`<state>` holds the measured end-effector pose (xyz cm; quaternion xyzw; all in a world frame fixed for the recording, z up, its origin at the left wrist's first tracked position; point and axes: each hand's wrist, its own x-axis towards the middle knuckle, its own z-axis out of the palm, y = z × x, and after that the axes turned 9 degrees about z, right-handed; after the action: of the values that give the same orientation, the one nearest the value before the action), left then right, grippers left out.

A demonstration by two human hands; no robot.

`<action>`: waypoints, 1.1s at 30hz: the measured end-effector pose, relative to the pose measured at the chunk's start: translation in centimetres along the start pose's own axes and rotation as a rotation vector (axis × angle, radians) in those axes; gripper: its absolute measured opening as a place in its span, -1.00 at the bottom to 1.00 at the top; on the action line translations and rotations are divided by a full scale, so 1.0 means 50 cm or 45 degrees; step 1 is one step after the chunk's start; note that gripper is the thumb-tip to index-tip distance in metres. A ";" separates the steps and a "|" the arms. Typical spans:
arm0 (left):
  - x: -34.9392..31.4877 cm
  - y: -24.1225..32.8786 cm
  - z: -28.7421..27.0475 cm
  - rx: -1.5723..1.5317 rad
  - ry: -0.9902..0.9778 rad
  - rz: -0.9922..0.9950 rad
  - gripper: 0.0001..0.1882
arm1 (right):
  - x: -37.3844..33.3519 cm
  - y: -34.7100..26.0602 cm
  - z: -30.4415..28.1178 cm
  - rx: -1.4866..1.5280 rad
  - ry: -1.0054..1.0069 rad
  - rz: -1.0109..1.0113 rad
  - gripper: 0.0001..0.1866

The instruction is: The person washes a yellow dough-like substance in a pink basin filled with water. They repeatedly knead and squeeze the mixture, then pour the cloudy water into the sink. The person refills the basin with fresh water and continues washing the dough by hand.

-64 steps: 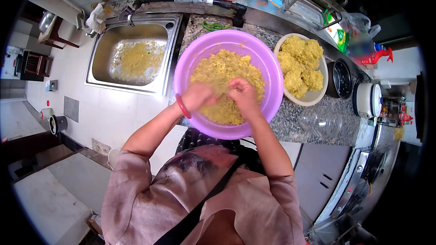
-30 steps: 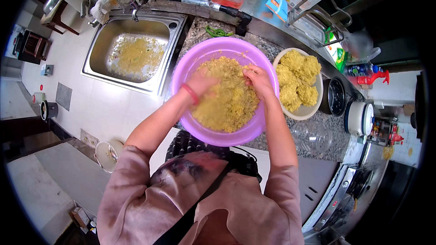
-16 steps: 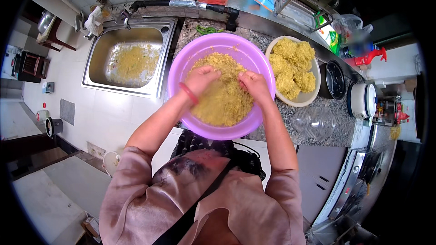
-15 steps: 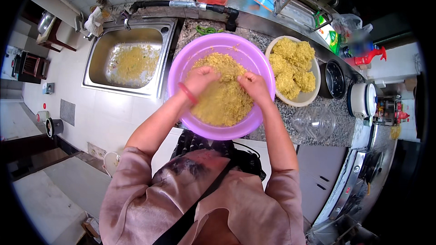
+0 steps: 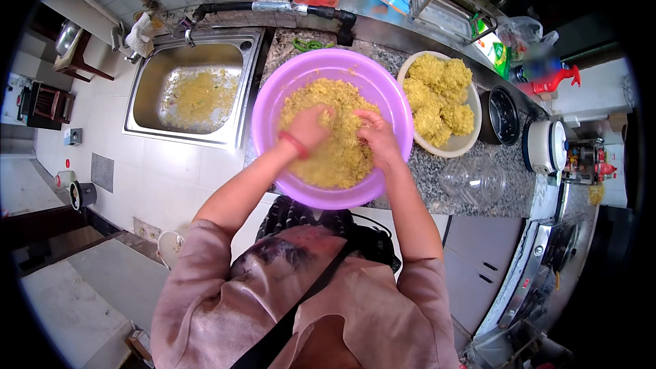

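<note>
A wide purple basin point(image 5: 270, 89) on the counter holds a yellow, crumbly, shredded mixture point(image 5: 335, 164). Both of my hands are in it. My left hand point(image 5: 309, 128), with a pink bangle at the wrist, curls its fingers round some of the mixture left of the middle; its fingertips are partly hidden. My right hand point(image 5: 378, 138) is at the right side of the mixture, its thumb and fingers apart, fingertips touching the crumbs. Right of the basin, a cream bowl point(image 5: 471, 138) is heaped with several rough clumps point(image 5: 437, 99) of similar yellow stuff.
A steel sink point(image 5: 140, 113) with yellow scraps lies to the left. Green peppers point(image 5: 311, 45) sit behind the basin. Further right are a black pot point(image 5: 503, 117), a clear plastic container point(image 5: 475, 181) and a white cooker point(image 5: 547, 147). A metal rack point(image 5: 454, 0) stands at the back.
My hands have parted from a pinch over a lump at the upper middle. The left has moved down and curled into the mixture; the right has opened its fingers and dropped slightly.
</note>
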<state>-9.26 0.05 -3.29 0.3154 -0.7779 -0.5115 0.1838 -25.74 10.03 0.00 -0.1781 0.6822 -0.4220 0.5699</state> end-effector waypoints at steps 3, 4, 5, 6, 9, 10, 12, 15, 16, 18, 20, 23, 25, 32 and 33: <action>0.006 0.007 0.007 -0.291 0.071 0.166 -0.68 | -0.020 -0.016 0.003 0.161 -0.051 -0.120 -0.57; 0.007 0.009 0.008 -0.362 0.066 0.158 -0.71 | -0.024 -0.020 0.014 0.086 -0.041 -0.145 -0.57; 0.007 0.020 0.006 -0.396 0.011 0.063 -0.72 | -0.027 -0.024 0.020 0.011 -0.029 -0.171 -0.57; 0.007 0.031 0.002 -0.429 -0.044 -0.033 -0.73 | -0.029 -0.026 0.021 -0.003 -0.044 -0.154 -0.56; 0.002 0.079 -0.029 -0.460 -0.069 -0.319 -0.67 | -0.025 -0.020 0.016 -0.044 -0.070 -0.161 -0.53; 0.004 0.062 -0.029 -0.529 -0.033 -0.287 -0.67 | -0.013 -0.005 0.007 -0.057 -0.067 -0.204 -0.52; 0.002 0.027 -0.031 -0.670 0.046 -0.230 -0.68 | -0.014 0.001 0.007 -0.037 -0.061 -0.244 -0.52; -0.005 0.025 -0.025 -0.716 0.092 -0.095 -0.73 | -0.021 0.000 0.015 -0.017 -0.038 -0.234 -0.54; -0.004 0.030 -0.021 -0.685 0.057 -0.110 -0.74 | -0.020 -0.001 0.019 -0.070 -0.032 -0.220 -0.55; -0.006 0.038 -0.012 -0.623 -0.009 -0.145 -0.75 | -0.023 -0.002 0.028 -0.105 -0.030 -0.203 -0.58; -0.007 0.046 -0.018 -0.681 0.028 -0.237 -0.74 | -0.028 -0.007 0.033 -0.070 -0.028 -0.202 -0.64; -0.009 0.046 -0.031 -0.859 0.122 -0.370 -0.74 | -0.015 -0.007 0.020 -0.132 0.133 -0.094 -0.73; -0.010 0.038 -0.035 -0.893 0.161 -0.383 -0.75 | -0.027 -0.025 0.024 -0.113 0.095 -0.132 -0.80; -0.014 0.036 -0.034 -0.794 0.089 -0.243 -0.71 | -0.033 -0.038 0.056 -0.161 0.112 -0.277 -0.82; -0.013 0.033 -0.040 -0.851 0.111 -0.252 -0.70 | -0.024 -0.032 0.047 -0.100 0.116 -0.197 -0.81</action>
<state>-8.09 -0.41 -0.95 0.3334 -0.5244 -0.7393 0.2595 -23.57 9.08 2.03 -0.2330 0.7076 -0.4456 0.4964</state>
